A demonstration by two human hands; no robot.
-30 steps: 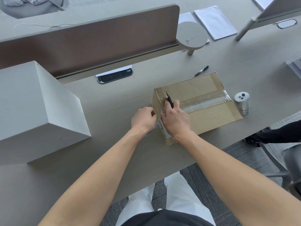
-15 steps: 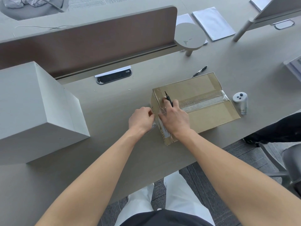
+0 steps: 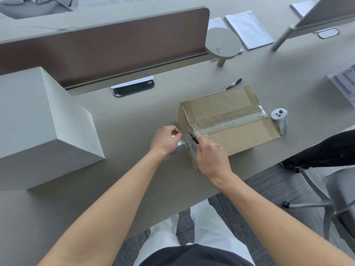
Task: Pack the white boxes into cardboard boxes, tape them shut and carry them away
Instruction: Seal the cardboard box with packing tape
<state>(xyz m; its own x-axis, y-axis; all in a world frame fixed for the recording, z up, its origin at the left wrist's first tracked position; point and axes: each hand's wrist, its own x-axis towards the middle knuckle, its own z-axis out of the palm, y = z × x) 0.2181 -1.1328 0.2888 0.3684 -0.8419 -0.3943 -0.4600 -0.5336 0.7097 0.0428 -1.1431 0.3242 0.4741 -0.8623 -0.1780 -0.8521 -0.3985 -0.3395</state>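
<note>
A closed cardboard box (image 3: 234, 120) lies on the grey desk (image 3: 134, 116), with clear tape along its top seam and down its left end. My left hand (image 3: 166, 140) grips a roll of clear tape (image 3: 175, 150) just left of the box's near left corner. My right hand (image 3: 210, 153) holds a thin black tool (image 3: 193, 138) whose tip touches the tape at the top left edge of the box. A large white box (image 3: 38, 127) stands at the left of the desk.
A white handheld controller (image 3: 280, 120) lies right of the cardboard box, a black pen (image 3: 233, 86) behind it. A brown divider panel (image 3: 105, 47) runs across the back, with a round lamp base (image 3: 222, 44) and papers (image 3: 248, 28) beyond. An office chair (image 3: 338, 196) stands at right.
My right hand slid back off the box top toward its left edge, bringing the black tool down to the tape. My left hand moved slightly left, exposing the tape roll.
</note>
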